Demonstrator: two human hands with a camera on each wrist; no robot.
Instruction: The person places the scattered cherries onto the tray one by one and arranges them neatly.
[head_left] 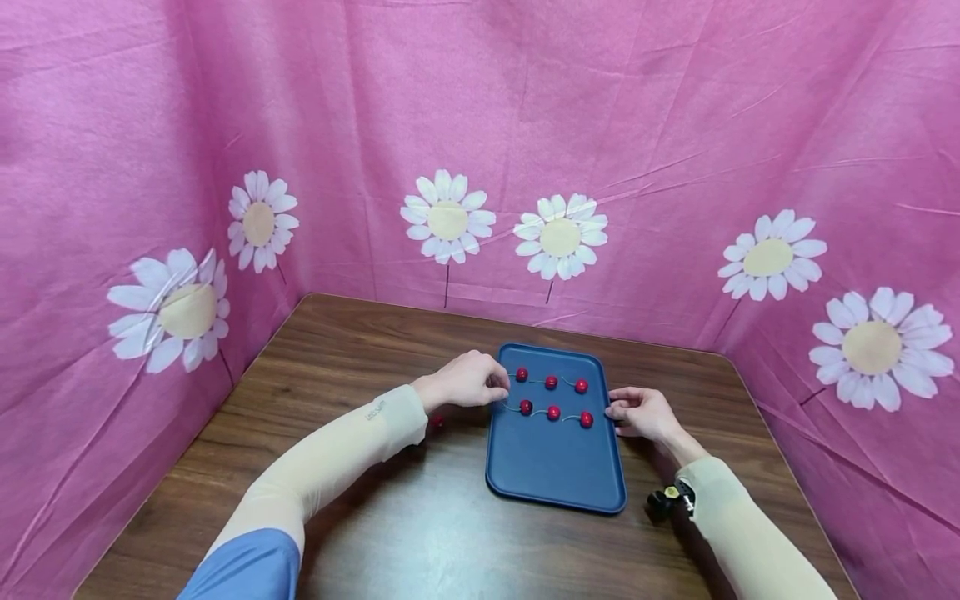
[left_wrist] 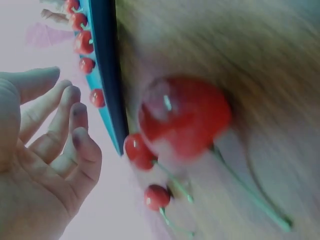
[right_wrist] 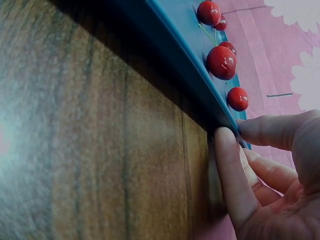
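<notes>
Dark red cherries with green stems, such as this cherry point(head_left: 552, 412), lie in two rows of three on the blue tray point(head_left: 555, 467). My left hand point(head_left: 468, 380) hovers at the tray's left edge beside the rows. In the left wrist view its fingers point(left_wrist: 80, 145) are loosely bent with nothing between them. On the wood nearby lies a large-looking cherry point(left_wrist: 185, 117) with two more cherries point(left_wrist: 157, 197) behind it; the left forearm mostly hides them in the head view. My right hand point(head_left: 647, 414) pinches the tray's right rim between thumb and finger point(right_wrist: 231, 170).
The wooden table point(head_left: 375, 533) carries the tray right of its middle. Pink cloth point(head_left: 637, 108) with printed daisies encloses the table at the back and sides. A small black device point(head_left: 670, 502) is attached at the right wrist.
</notes>
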